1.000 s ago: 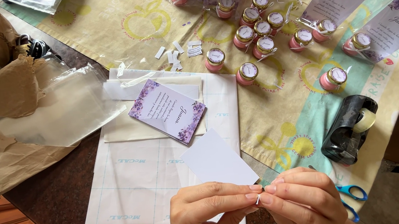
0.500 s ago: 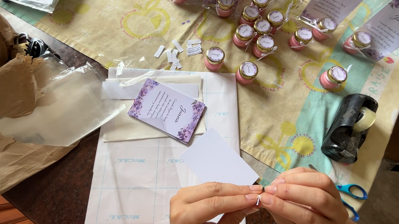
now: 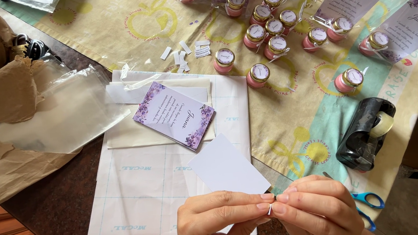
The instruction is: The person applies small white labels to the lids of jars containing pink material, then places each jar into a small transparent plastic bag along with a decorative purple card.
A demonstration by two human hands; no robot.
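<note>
At the near edge of the table, the left hand [image 3: 212, 230] and right hand [image 3: 317, 214] meet fingertip to fingertip, pinching a tiny white strip [image 3: 269, 209] that stands nearly upright; most of it is hidden. Blue scissors [image 3: 368, 203] peek from behind the right hand. Beyond lie a blank white card [image 3: 227, 167], a black tape dispenser [image 3: 366, 134], then small pink jars [image 3: 274, 33].

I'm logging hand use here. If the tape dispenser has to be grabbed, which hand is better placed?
Probably the right hand: the black tape dispenser sits on its side of the table, just beyond it. The left hand would have to cross over. Both pinch a tiny piece.
</note>
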